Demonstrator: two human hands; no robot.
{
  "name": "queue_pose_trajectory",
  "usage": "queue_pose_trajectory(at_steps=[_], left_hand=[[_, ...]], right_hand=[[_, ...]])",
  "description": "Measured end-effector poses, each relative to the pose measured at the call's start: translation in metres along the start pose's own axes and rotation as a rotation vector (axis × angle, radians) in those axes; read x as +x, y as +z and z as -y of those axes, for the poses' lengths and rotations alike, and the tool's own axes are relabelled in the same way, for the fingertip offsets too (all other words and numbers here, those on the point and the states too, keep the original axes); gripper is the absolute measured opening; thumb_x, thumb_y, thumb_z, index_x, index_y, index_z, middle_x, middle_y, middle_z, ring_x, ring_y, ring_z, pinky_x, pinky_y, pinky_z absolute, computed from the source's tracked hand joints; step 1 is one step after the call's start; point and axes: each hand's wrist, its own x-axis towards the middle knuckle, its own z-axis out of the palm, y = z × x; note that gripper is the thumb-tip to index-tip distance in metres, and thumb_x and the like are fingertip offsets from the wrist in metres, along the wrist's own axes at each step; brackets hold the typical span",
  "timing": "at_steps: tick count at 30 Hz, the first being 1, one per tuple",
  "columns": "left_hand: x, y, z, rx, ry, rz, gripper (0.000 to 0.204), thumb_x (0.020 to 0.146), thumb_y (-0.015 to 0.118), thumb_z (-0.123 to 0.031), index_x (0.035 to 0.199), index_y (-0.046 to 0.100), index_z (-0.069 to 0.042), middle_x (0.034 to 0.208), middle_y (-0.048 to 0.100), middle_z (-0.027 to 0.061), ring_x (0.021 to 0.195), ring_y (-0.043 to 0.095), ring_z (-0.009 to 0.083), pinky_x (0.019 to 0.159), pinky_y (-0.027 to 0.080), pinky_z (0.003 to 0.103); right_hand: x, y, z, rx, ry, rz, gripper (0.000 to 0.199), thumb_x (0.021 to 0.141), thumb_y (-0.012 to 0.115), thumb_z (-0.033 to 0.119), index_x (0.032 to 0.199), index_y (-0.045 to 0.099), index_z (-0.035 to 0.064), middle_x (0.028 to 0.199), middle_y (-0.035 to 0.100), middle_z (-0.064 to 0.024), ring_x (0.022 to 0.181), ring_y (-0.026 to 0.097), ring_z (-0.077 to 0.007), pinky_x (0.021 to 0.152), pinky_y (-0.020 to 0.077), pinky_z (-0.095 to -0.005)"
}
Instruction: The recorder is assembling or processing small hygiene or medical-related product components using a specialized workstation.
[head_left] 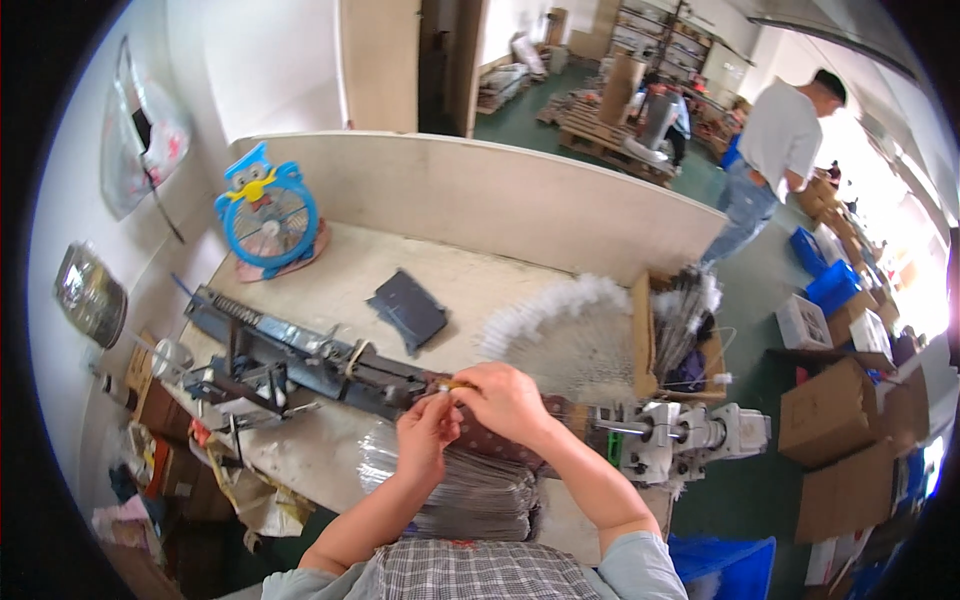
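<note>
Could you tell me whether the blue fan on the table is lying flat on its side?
No, the blue fan stands upright at the far left corner of the table, its round grille facing forward.

I see both hands meeting over the long dark metal machine (320, 362) lying across the pale worktable (470, 275). Behind it lies a flat dark plastic folder (407, 308) (left of the fan of white-tipped wires (560, 320)); a blue round bird-shaped fan (268, 215) stands far left.

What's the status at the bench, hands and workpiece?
Left hand and right hand together, pinching a small yellowish piece over the long dark machine. Stack of clear bags beneath. Nothing blocking.
</note>
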Motion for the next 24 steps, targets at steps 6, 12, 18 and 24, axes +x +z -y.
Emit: queue_pose_trajectory(at_steps=[6, 12, 18, 24], left_hand=[[-0.002, -0.005, -0.002, -0.006, -0.015, -0.02, 0.017, 0.091, 0.057, -0.022, 0.086, 0.058, -0.006, 0.066, 0.058, 0.0021, 0.054, 0.052, 0.0085, 0.05, 0.042, 0.021], [-0.005, -0.009, -0.001, 0.001, 0.01, 0.007, 0.018, 0.092, 0.056, -0.022, 0.086, 0.059, -0.005, 0.066, 0.057, 0.0015, 0.055, 0.052, 0.0077, 0.051, 0.042, 0.02], [-0.005, -0.004, -0.002, 0.098, 0.014, 0.057, 0.033, 0.097, 0.045, -0.033, 0.097, 0.059, -0.003, 0.076, 0.063, 0.006, 0.064, 0.058, 0.0104, 0.059, 0.045, 0.023], [0.001, -0.002, 0.001, -0.187, 0.009, 0.03, 0.046, 0.097, 0.032, -0.045, 0.109, 0.052, -0.005, 0.101, 0.061, 0.007, 0.093, 0.058, 0.0175, 0.085, 0.042, 0.032]], right_hand=[[0.003, -0.006, 0.012, 0.051, 0.138, 0.125, 0.022, 0.081, 0.057, 0.025, 0.091, 0.067, 0.0075, 0.086, 0.065, -0.0107, 0.084, 0.061, -0.0295, 0.072, 0.0482, -0.0388], [0.002, -0.006, 0.011, 0.158, 0.172, 0.108, 0.021, 0.081, 0.06, 0.024, 0.09, 0.067, 0.0068, 0.081, 0.065, -0.0113, 0.076, 0.062, -0.0283, 0.067, 0.0478, -0.0355], [0.005, -0.005, 0.003, 0.238, 0.307, 0.171, 0.02, 0.083, 0.059, 0.024, 0.091, 0.067, 0.0071, 0.076, 0.065, -0.0118, 0.067, 0.062, -0.0265, 0.062, 0.0474, -0.032], [-0.004, 0.007, 0.028, -0.194, -0.03, -0.076, 0.022, 0.075, 0.066, 0.021, 0.091, 0.067, 0.0065, 0.085, 0.063, -0.0063, 0.083, 0.058, -0.0243, 0.071, 0.0468, -0.0367]])
